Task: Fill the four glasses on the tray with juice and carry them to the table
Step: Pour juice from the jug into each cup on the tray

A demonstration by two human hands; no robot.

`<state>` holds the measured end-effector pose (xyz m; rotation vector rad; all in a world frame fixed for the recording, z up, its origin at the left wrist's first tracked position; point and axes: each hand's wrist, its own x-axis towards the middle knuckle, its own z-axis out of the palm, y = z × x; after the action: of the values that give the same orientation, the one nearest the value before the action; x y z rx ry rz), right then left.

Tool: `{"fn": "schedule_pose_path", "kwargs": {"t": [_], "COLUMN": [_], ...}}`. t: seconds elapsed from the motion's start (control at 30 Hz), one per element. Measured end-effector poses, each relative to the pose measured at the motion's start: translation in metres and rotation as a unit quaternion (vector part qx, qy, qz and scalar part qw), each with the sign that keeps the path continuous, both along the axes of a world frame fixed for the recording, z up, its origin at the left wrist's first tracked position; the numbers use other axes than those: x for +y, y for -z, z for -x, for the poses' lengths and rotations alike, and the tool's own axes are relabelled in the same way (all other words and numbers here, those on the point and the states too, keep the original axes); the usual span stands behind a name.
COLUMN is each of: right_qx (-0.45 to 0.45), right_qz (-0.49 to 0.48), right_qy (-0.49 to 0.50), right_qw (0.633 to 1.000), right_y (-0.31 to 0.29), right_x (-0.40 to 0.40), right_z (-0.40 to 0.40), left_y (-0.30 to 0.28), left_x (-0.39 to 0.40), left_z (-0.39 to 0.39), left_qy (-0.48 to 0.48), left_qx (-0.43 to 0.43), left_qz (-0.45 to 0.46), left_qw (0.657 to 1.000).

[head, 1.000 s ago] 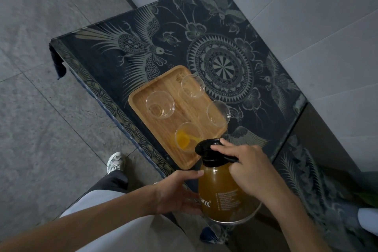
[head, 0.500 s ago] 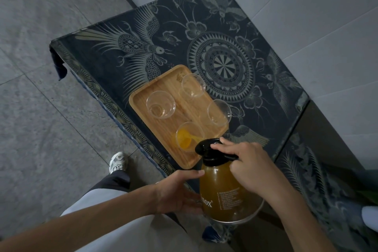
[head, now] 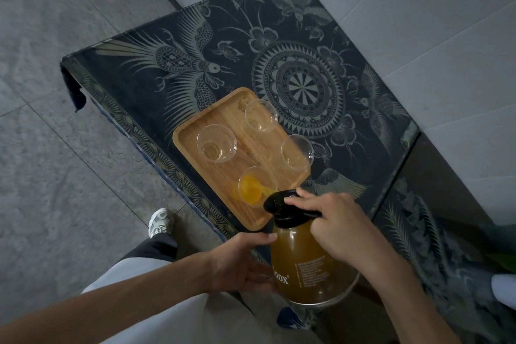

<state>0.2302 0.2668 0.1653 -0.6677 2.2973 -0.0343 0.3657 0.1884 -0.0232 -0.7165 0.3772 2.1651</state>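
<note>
I am pouring from the jug (head: 304,257), tilted toward the tray (head: 192,135), and a thin orange stream runs from its spout into the nearest glass (head: 255,186). My right hand (head: 335,220) is clamped on the black handle at the lid (head: 282,205), fingers wrapped over the top. My left hand (head: 240,262) lies against the jug's glass side low down, fingers spread and curved round it, thumb up near the neck. The jug is about three-quarters full of cloudy amber juice and has white print on its wall. The tray is wooden and sits by the near edge of the worktop (head: 349,45), toward the near right corner, turned at an angle to that edge. Four glasses stand on it, apart from each other. The nearest one, at the tray's near corner, holds a little orange juice in the bottom. The left glass (head: 216,142) shows only a trace of pale liquid, as far as I can tell. The far glass (head: 261,116) and the right glass (head: 296,152) look clear. The worktop is covered by a dark cloth printed with birds and a round medallion. My shoe (head: 160,222) shows on the grey tiled floor (head: 55,148) below the near edge.
</note>
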Motion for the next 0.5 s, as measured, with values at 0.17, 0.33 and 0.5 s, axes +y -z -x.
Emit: {"fn": "schedule_pose_path", "kwargs": {"t": [0.17, 0.33, 0.5], "right_qx": [0.001, 0.004, 0.004], "right_qz": [0.004, 0.017, 0.033], "right_qy": [0.003, 0.007, 0.017], "right_qw": [1.0, 1.0, 0.999], "right_y": [-0.002, 0.001, 0.001], "right_x": [-0.002, 0.002, 0.007], "right_z": [0.0, 0.0, 0.0], "left_y": [-0.001, -0.005, -0.013], "left_x": [-0.002, -0.007, -0.015], "left_z": [0.001, 0.003, 0.005], "left_qy": [0.003, 0.006, 0.007], "left_qx": [0.002, 0.003, 0.018], "left_qz": [-0.005, 0.005, 0.034], "left_qw": [1.0, 1.0, 0.999]}}
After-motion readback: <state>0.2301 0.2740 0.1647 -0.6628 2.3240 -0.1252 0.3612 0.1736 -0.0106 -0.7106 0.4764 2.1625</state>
